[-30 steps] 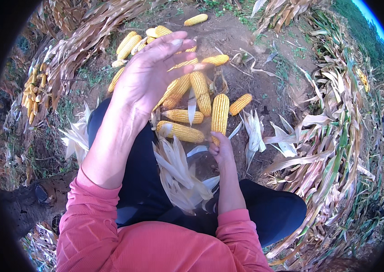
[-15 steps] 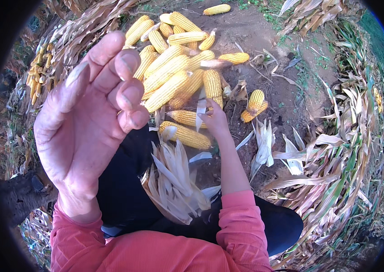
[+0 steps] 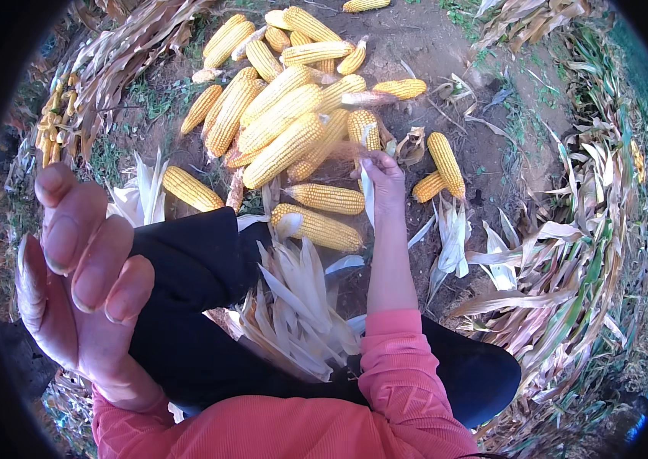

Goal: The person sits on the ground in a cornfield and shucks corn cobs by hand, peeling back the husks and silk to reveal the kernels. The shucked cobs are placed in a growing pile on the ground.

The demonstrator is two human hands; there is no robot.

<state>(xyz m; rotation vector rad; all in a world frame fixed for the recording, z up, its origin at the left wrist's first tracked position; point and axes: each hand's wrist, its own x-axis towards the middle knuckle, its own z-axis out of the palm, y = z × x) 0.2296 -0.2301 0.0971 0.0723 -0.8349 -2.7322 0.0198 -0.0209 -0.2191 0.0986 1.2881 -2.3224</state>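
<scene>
Pale husk strip (image 3: 369, 200) hangs below the fingers of the right hand (image 3: 385, 174), long axis running roughly toward the wearer; thumb and fingertips are drawn together and appear to pinch its upper part; the nearest corn cob (image 3: 363, 125) lies just beyond them, long axis pointing away from the person, near end partly obscured; contact with that cob cannot be confirmed; the right hand is the nearer; the left hand (image 3: 90, 287) is raised well apart, fingers half curled, thumb spread, nothing visible in it; beyond lies the cob pile (image 3: 282, 121); loose husks (image 3: 302, 314) lie nearer; dry stalks (image 3: 561, 294) line the right.
</scene>
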